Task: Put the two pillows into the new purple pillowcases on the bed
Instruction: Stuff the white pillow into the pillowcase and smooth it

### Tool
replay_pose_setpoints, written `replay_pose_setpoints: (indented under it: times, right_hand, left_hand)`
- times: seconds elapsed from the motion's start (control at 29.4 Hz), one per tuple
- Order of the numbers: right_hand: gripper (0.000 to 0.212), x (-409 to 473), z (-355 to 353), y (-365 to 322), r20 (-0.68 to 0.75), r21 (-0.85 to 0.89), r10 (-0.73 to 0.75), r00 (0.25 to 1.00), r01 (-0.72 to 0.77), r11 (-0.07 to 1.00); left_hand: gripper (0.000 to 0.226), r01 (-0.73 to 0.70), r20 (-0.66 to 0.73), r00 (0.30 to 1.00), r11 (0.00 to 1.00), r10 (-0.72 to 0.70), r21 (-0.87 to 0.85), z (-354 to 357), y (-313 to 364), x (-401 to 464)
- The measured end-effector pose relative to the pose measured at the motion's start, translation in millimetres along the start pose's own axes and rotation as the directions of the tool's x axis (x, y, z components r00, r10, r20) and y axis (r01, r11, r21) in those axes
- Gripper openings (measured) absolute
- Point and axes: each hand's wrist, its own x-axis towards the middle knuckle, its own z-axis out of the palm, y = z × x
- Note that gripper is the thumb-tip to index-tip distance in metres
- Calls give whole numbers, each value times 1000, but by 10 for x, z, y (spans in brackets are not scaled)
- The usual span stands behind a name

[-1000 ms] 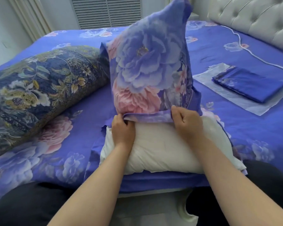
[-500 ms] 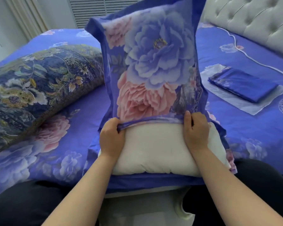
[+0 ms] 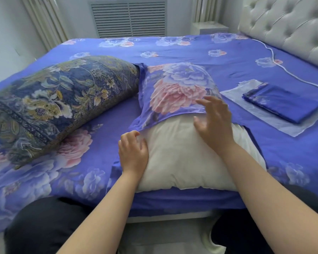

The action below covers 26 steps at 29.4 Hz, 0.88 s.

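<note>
Half-cased white pillow at the bed's near edge

Left to right: a dark floral pillow [image 3: 62, 105] lies angled on the bed [image 3: 191, 52]; the left hand [image 3: 133, 153], fingers loosely curled, rests on the white pillow [image 3: 184, 158] (far half inside the purple pillowcase [image 3: 176, 90]); the right hand [image 3: 215, 123] hovers spread above; a folded pillowcase [image 3: 281, 103] lies on plastic, bare sheet beyond.

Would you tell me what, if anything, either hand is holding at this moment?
Nothing is held: the left hand rests on the white pillow, and the right hand hovers open above it.
</note>
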Motion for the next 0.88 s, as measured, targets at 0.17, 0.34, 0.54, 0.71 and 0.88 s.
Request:
replay_pose_setpoints:
  times: [0.17, 0.34, 0.54, 0.71, 0.88]
  right_hand:
    - [70, 17, 265, -465, 638, -126, -10, 770, 117, 985]
    - [69, -512, 308, -732, 761, -62, -107, 640, 236, 970]
    - [105, -1054, 152, -696, 708, -32, -200, 677, 314, 949]
    - [120, -1320, 162, -696, 543, -127, -170, 823, 280, 951]
    - [103, -1503, 165, -744, 239, -216, -182, 954, 235, 948]
  left_hand:
    - [38, 281, 314, 918, 956, -243, -84, -150, 16, -101]
    - [49, 373, 441, 826, 927, -352, 40, -379, -71, -197]
    - [67, 485, 623, 666, 873, -409, 54, -461, -180, -226]
    - [54, 654, 711, 585, 746, -391, -128, -543, 7, -202]
    - [48, 650, 696, 643, 708, -319, -276, -603, 267, -163]
